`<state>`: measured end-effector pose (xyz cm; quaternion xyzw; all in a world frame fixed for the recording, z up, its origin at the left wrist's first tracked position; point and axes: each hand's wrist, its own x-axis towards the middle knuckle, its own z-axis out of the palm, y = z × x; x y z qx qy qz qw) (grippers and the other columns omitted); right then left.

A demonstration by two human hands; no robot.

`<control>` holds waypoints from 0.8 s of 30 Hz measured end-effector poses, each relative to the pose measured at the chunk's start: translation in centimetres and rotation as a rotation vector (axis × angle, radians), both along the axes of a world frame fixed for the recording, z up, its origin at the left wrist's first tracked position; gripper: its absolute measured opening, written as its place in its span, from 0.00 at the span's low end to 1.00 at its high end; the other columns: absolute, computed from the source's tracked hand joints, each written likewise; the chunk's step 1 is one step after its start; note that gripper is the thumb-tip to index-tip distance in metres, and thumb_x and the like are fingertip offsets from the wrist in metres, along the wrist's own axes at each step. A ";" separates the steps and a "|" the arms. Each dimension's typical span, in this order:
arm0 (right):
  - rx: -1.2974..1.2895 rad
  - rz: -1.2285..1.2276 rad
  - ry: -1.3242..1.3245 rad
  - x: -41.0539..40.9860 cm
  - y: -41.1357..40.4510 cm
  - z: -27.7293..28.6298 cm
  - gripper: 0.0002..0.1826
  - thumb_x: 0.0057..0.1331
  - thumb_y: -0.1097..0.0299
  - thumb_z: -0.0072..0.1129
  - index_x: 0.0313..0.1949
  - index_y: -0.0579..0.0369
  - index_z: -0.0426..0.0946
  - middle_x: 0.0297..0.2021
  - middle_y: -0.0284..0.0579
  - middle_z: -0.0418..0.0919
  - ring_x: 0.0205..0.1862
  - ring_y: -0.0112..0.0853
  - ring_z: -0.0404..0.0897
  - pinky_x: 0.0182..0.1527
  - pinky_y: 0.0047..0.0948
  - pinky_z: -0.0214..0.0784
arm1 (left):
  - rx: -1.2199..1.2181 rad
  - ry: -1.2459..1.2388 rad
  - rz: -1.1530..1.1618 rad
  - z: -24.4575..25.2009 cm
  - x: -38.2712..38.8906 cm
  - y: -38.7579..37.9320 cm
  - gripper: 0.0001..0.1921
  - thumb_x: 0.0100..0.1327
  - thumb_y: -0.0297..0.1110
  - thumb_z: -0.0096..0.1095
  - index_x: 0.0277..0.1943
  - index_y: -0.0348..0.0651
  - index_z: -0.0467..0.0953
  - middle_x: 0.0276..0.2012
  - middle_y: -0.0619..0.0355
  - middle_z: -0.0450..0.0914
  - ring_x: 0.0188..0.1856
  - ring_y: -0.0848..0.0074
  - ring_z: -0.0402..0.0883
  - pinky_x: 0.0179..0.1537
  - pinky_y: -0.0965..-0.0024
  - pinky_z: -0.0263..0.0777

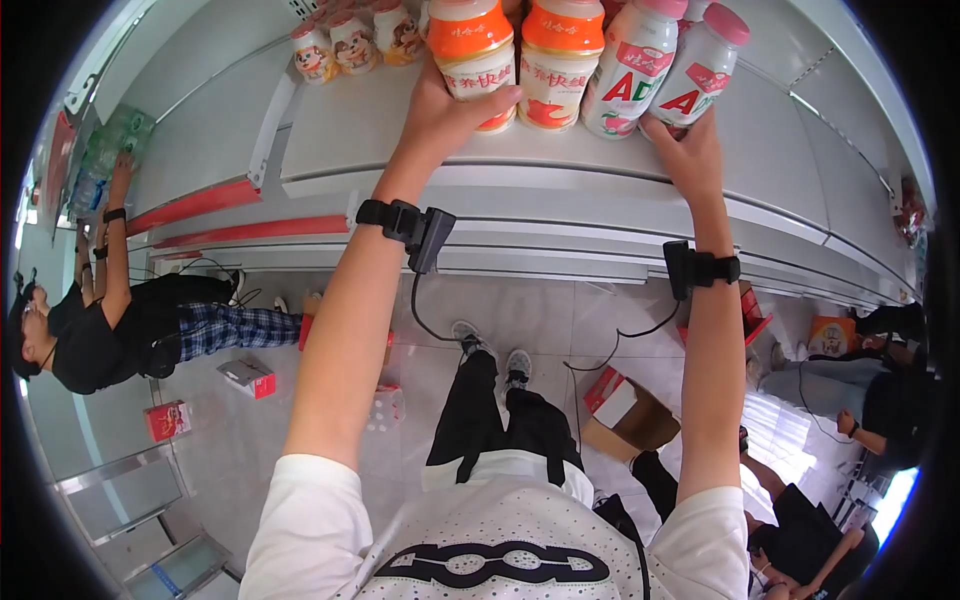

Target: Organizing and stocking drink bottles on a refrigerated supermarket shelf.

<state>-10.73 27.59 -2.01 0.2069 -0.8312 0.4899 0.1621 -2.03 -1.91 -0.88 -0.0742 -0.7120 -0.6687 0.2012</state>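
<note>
On the white metal shelf (352,142) stand two orange-topped plastic drink bottles, with two pink-capped white bottles to their right. My left hand (454,109) is around the lower part of the left orange-topped bottle (471,45), thumb across its front. The other orange-topped bottle (559,64) stands just right of it. My right hand (686,146) grips the base of the rightmost pink-capped bottle (701,71), which looks tilted in this view; the second pink-capped bottle (634,67) is beside it. Fingers behind the bottles are hidden.
Small bottles with cartoon animals (352,45) stand at the shelf's left. An open cardboard box (630,416) lies on the floor behind me. A person (112,322) reaches to green bottles (124,135) at far left; other people (814,540) are at the right. Cables hang from my wrists.
</note>
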 end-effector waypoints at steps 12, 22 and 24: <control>0.086 -0.020 0.025 0.0 0.2 0.2 0.32 0.55 0.60 0.74 0.52 0.65 0.68 0.43 0.50 0.76 0.35 0.34 0.79 0.41 0.34 0.75 | 0.018 -0.017 0.024 1.0 0.5 0.7 0.38 0.53 0.31 0.80 0.64 0.39 0.65 0.56 0.54 0.79 0.57 0.71 0.80 0.57 0.64 0.76; -0.279 0.112 -0.039 -0.2 0.6 2.5 0.51 0.57 0.59 0.73 0.71 0.67 0.50 0.63 0.57 0.66 0.62 0.41 0.70 0.60 0.40 0.66 | 0.012 -0.002 0.060 0.6 0.7 0.6 0.37 0.55 0.32 0.79 0.65 0.39 0.65 0.58 0.54 0.78 0.58 0.71 0.79 0.58 0.64 0.75; -0.221 0.053 0.248 0.6 0.2 5.3 0.57 0.58 0.54 0.73 0.74 0.67 0.44 0.68 0.58 0.60 0.68 0.44 0.63 0.65 0.47 0.59 | 0.039 0.027 0.069 0.7 0.8 0.7 0.38 0.53 0.31 0.80 0.65 0.39 0.65 0.57 0.53 0.79 0.57 0.70 0.80 0.57 0.63 0.76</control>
